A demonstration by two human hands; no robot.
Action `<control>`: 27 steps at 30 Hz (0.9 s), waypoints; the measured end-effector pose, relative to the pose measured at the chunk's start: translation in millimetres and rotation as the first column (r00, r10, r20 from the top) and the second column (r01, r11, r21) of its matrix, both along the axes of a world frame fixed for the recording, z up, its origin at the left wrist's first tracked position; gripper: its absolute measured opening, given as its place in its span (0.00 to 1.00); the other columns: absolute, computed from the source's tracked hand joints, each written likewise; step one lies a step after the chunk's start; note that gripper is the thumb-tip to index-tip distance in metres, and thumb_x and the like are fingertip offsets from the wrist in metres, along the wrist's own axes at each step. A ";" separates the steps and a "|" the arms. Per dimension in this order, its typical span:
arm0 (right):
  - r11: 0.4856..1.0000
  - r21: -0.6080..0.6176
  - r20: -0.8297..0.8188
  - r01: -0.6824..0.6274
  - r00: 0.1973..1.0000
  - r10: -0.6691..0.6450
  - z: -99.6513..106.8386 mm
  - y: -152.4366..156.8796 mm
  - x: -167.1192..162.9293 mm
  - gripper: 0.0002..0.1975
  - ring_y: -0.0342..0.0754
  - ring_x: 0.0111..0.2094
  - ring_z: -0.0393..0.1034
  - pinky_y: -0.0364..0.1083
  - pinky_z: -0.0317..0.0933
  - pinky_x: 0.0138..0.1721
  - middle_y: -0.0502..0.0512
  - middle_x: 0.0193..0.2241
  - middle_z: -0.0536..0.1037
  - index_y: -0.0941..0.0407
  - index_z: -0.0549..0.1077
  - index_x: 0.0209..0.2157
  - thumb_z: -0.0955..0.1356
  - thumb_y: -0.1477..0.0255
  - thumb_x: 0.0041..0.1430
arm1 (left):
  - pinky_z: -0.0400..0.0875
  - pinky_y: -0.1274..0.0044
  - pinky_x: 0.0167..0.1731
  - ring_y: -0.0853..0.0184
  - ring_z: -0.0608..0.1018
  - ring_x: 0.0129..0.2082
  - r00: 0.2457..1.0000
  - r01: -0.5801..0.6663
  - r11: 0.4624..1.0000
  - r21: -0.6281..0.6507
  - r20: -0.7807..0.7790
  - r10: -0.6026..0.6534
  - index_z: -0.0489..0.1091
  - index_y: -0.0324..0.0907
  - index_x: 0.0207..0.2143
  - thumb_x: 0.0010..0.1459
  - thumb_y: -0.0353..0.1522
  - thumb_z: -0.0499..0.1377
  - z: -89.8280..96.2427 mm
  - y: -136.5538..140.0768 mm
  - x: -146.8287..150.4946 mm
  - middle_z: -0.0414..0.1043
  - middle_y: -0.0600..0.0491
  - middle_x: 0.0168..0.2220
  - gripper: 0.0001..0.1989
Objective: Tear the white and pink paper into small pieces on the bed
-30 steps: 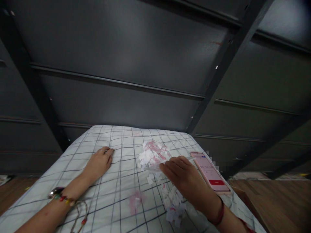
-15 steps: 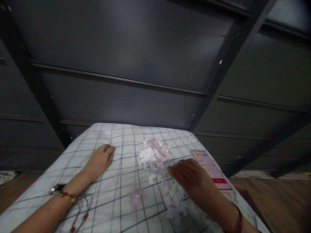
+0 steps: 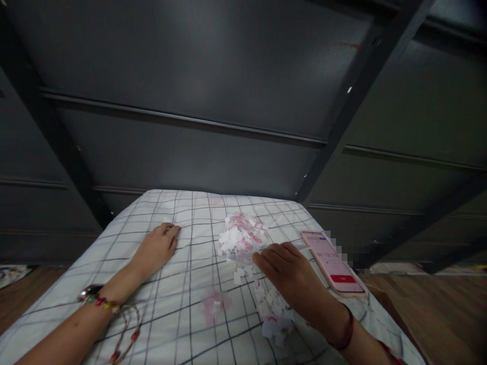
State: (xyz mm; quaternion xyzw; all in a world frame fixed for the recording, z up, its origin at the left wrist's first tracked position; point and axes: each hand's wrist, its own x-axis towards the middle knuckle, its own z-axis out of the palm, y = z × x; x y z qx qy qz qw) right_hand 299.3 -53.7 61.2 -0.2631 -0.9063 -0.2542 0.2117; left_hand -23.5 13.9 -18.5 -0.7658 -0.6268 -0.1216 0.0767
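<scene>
A heap of torn white and pink paper scraps (image 3: pixel 240 235) lies in the middle of a white checked cloth (image 3: pixel 167 324). My right hand (image 3: pixel 291 274) is at the heap's right edge, palm down, with fingers drawn together; what they hold, if anything, is hidden. Below that hand a second, looser pile of scraps (image 3: pixel 274 319), some marked red, is spread out and partly covered by the wrist. Off to the left, my left hand (image 3: pixel 158 247) rests on the cloth with its fingers stretched and slightly bent, holding nothing. A beaded bracelet (image 3: pixel 102 303) circles the left wrist.
A phone in a pink case (image 3: pixel 334 266) lies right of my right hand, its screen lit with a red button. Nearer me is a pink patch (image 3: pixel 215 305) on the cloth. Dark metal panels (image 3: pixel 198 157) rise behind the far edge. Wooden floor (image 3: pixel 426 304) shows at right.
My right hand has moved slightly left and up, closer to the central heap, uncovering more of the phone. My left hand keeps its place.
</scene>
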 end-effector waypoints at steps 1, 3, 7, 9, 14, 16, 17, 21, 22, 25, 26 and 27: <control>1.000 -0.014 0.003 0.002 1.000 -0.001 1.3 -1.4 1.7 0.09 0.45 0.29 0.65 0.46 0.56 0.32 0.53 0.26 0.73 0.61 0.69 0.36 0.60 0.82 0.58 | 0.65 0.68 0.46 0.59 0.72 0.42 1.000 0.005 1.000 -0.001 -0.003 -0.005 0.65 0.32 0.48 0.56 0.30 0.44 0.1 0.0 0.1 0.66 0.40 0.47 0.21; 0.999 -0.029 -0.006 0.016 1.000 -0.016 4.9 -5.5 7.4 0.09 0.45 0.28 0.64 0.45 0.56 0.31 0.52 0.26 0.73 0.61 0.69 0.35 0.59 0.83 0.59 | 0.65 0.69 0.46 0.59 0.72 0.42 1.000 0.012 1.000 0.004 -0.006 -0.012 0.66 0.32 0.48 0.57 0.30 0.43 0.2 -0.1 0.2 0.66 0.40 0.46 0.21; 1.000 -0.004 -0.059 0.030 0.998 -0.031 12.6 -12.5 18.5 0.12 0.45 0.28 0.63 0.45 0.57 0.31 0.54 0.26 0.73 0.61 0.70 0.35 0.57 0.82 0.60 | 0.65 0.69 0.46 0.59 0.72 0.42 1.000 0.019 1.000 0.022 0.007 -0.020 0.66 0.32 0.47 0.57 0.31 0.44 -0.7 0.0 -0.6 0.67 0.40 0.45 0.20; 0.998 0.035 -0.074 0.043 0.996 -0.040 15.1 -13.4 20.1 0.12 0.45 0.28 0.63 0.46 0.57 0.32 0.54 0.26 0.73 0.61 0.70 0.36 0.56 0.82 0.61 | 0.66 0.69 0.45 0.59 0.72 0.41 0.999 0.028 0.999 0.028 0.017 -0.028 0.67 0.32 0.46 0.57 0.31 0.44 -1.5 0.2 -1.6 0.67 0.40 0.45 0.20; 0.994 0.034 -0.051 0.102 0.994 -0.100 18.9 -14.5 26.3 0.14 0.45 0.28 0.64 0.46 0.58 0.30 0.54 0.26 0.73 0.60 0.70 0.35 0.56 0.83 0.59 | 0.67 0.69 0.44 0.60 0.72 0.41 1.000 0.019 0.999 0.036 0.017 -0.020 0.66 0.37 0.46 0.56 0.31 0.45 -2.3 1.2 -3.0 0.67 0.43 0.45 0.18; 0.994 0.011 -0.036 0.113 0.993 -0.112 19.3 -16.1 33.4 0.15 0.44 0.27 0.64 0.45 0.58 0.30 0.53 0.26 0.73 0.59 0.71 0.35 0.56 0.84 0.59 | 0.67 0.69 0.44 0.59 0.72 0.41 1.000 0.009 1.000 0.030 0.019 -0.010 0.67 0.37 0.46 0.55 0.31 0.45 -2.3 1.5 -2.9 0.68 0.43 0.45 0.19; 0.994 0.002 -0.024 0.108 0.994 -0.108 19.0 -16.9 36.9 0.15 0.44 0.27 0.64 0.45 0.58 0.31 0.53 0.26 0.73 0.59 0.71 0.35 0.56 0.84 0.59 | 0.67 0.69 0.44 0.59 0.72 0.40 1.000 0.007 1.000 0.025 0.020 -0.008 0.67 0.36 0.46 0.56 0.31 0.45 -2.2 1.6 -2.7 0.67 0.42 0.45 0.19; 0.997 0.013 0.029 0.079 0.996 -0.079 14.5 -17.2 41.1 0.12 0.44 0.28 0.65 0.45 0.57 0.31 0.53 0.26 0.74 0.59 0.70 0.36 0.58 0.83 0.59 | 0.67 0.68 0.44 0.57 0.72 0.41 0.999 0.015 0.999 0.031 0.040 -0.016 0.67 0.35 0.45 0.55 0.32 0.45 -2.0 2.1 -2.2 0.67 0.41 0.46 0.19; 0.997 0.024 0.034 0.071 0.997 -0.072 13.1 -16.3 38.9 0.11 0.44 0.29 0.65 0.45 0.57 0.31 0.53 0.26 0.74 0.59 0.70 0.36 0.59 0.83 0.59 | 0.67 0.68 0.44 0.57 0.72 0.41 0.999 0.018 0.999 0.036 0.046 -0.020 0.68 0.36 0.45 0.55 0.32 0.45 -2.0 2.3 -2.3 0.68 0.41 0.45 0.19; 0.998 0.053 0.030 0.034 0.999 -0.036 12.3 -12.7 29.9 0.10 0.45 0.30 0.65 0.46 0.57 0.32 0.54 0.27 0.74 0.60 0.70 0.36 0.59 0.82 0.60 | 0.67 0.68 0.44 0.58 0.73 0.41 0.998 0.026 0.999 0.044 0.048 -0.028 0.68 0.36 0.45 0.55 0.32 0.45 -2.2 2.8 -2.7 0.68 0.42 0.45 0.19; 0.998 0.065 0.025 0.018 0.999 -0.020 13.7 -11.8 27.5 0.10 0.45 0.30 0.65 0.46 0.57 0.33 0.54 0.27 0.74 0.60 0.70 0.36 0.59 0.82 0.60 | 0.67 0.68 0.44 0.58 0.73 0.40 0.999 0.027 0.999 0.043 0.045 -0.029 0.67 0.36 0.45 0.55 0.32 0.44 -2.3 3.0 -3.0 0.68 0.42 0.45 0.20; 0.997 0.072 0.021 0.013 1.000 -0.015 16.0 -11.4 26.0 0.10 0.45 0.30 0.65 0.46 0.57 0.33 0.54 0.27 0.74 0.61 0.70 0.36 0.59 0.81 0.60 | 0.67 0.68 0.44 0.58 0.73 0.40 0.999 0.027 0.999 0.041 0.042 -0.028 0.67 0.36 0.45 0.55 0.33 0.44 -2.4 3.1 -3.2 0.67 0.41 0.45 0.20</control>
